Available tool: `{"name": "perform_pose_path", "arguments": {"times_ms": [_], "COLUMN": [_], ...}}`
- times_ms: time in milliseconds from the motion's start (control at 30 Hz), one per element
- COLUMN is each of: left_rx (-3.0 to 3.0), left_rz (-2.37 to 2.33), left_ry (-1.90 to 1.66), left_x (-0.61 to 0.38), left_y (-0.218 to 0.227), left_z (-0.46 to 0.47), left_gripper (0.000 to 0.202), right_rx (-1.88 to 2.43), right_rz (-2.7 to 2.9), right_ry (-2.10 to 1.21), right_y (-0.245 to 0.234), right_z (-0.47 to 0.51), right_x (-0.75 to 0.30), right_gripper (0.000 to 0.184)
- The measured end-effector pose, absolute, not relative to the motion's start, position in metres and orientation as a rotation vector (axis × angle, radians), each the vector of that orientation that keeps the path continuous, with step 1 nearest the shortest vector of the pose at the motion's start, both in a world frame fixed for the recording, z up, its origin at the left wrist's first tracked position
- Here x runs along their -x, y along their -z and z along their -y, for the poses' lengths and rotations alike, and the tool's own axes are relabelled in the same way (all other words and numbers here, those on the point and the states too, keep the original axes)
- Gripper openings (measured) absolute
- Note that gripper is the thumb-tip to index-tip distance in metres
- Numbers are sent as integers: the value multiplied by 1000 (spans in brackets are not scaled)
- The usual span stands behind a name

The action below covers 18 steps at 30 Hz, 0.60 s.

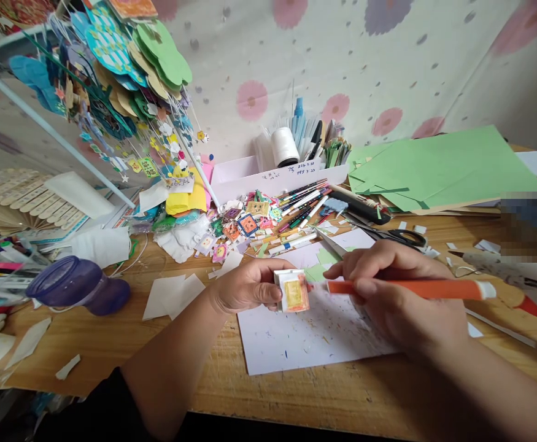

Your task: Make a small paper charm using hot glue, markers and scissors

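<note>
My left hand [245, 285] is closed around a small white square card [292, 291] with an orange and yellow coloured centre, held just above a white paper sheet [305, 337]. My right hand [399, 288] grips an orange marker [415, 288] lying sideways, its tip next to the card's right edge and its white cap end pointing right. Both hands hover over the wooden table [231, 380] near its front edge.
Behind the hands lie several markers [302, 205], small decorated cards [240, 224], black scissors [394, 236] and green paper sheets [438, 169]. A white box [268, 175] holds thread and pens. A purple jar [77, 285] lies at left; hanging paper ornaments [125, 80] fill the upper left. A glue gun [512, 270] rests at right.
</note>
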State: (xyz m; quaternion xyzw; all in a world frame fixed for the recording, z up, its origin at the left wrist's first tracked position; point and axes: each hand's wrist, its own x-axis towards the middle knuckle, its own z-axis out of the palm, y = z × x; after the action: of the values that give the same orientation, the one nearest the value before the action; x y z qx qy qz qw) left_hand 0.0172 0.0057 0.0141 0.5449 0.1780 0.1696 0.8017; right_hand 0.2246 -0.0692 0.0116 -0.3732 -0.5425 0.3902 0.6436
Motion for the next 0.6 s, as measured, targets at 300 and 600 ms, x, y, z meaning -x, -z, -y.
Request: {"name": "perform_pose_path", "arguments": {"times_ms": [300,600], "left_rx": [-1166,-975], "left_rz": [-288,-220], "left_ry": [-273,-127], "left_x": [-15,-18], "left_y": [-8,-5], "left_z": [-3,8], "left_gripper": [60,52], "right_rx": [725,639], "right_rz": [1567,1680], "right_ry": [-1137,-1110], "right_y": [-23,-15], "right_z": [69,70], "right_x": [-219,-218], "right_gripper": [28,46]}}
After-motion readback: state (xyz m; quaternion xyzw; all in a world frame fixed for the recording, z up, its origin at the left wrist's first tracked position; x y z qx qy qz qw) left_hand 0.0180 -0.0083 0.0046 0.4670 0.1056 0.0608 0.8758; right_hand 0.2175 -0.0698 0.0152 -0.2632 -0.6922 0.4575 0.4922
